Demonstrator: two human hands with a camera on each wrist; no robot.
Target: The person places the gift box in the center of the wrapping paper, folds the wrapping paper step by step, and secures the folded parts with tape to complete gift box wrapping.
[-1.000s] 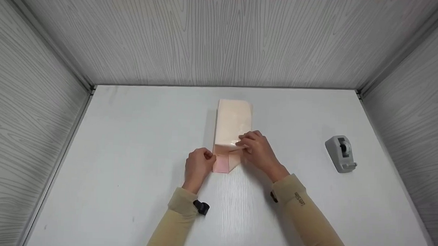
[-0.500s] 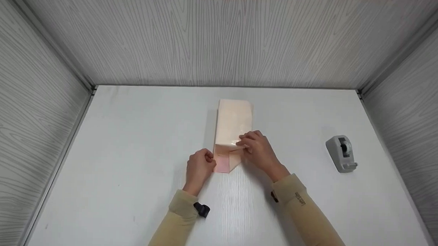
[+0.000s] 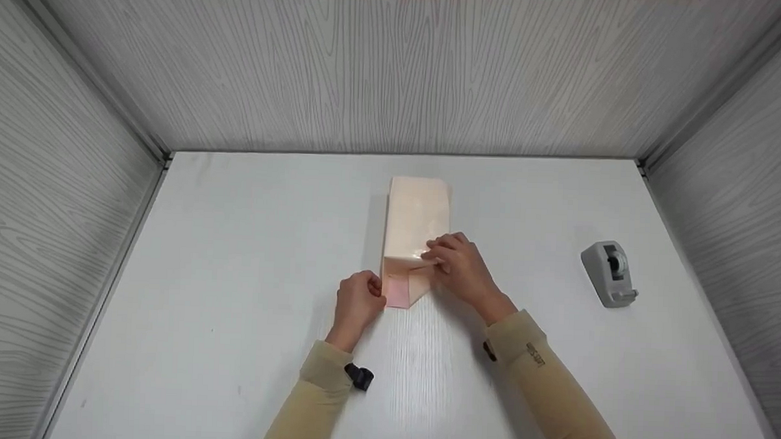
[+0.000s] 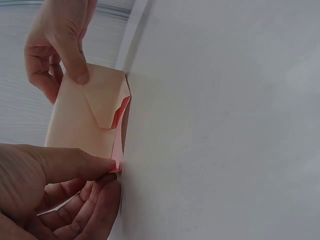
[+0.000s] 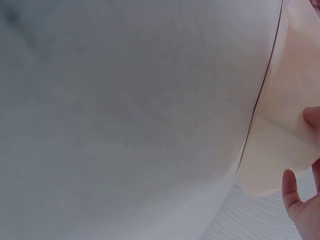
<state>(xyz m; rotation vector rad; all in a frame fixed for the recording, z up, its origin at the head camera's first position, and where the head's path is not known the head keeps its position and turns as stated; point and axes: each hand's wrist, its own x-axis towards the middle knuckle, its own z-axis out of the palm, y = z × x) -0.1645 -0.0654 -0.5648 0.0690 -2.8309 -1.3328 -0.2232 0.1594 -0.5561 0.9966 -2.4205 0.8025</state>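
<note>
A package wrapped in peach paper [image 3: 419, 211] lies lengthwise on the white table, its near end toward me. A pinkish paper flap [image 3: 398, 291] lies at that end. With thumb and fingertips, my left hand [image 3: 359, 299] pinches the flap's left edge; the left wrist view shows the thumb [image 4: 92, 165] on the folded paper [image 4: 118, 145]. My right hand [image 3: 460, 266] holds the package's near right corner, its fingers on the top and the thumb [image 4: 75, 65] against the end. At the right border of the right wrist view, that hand [image 5: 306, 205] is partly cut off.
A grey tape dispenser [image 3: 609, 274] stands on the right part of the white table [image 3: 233, 253]. Grey wood-grain panels [image 3: 396, 70] enclose the table at the back and both sides.
My left hand has slid slightly down and to the right along the flap's left edge. The right hand and the package have stayed nearly in place.
</note>
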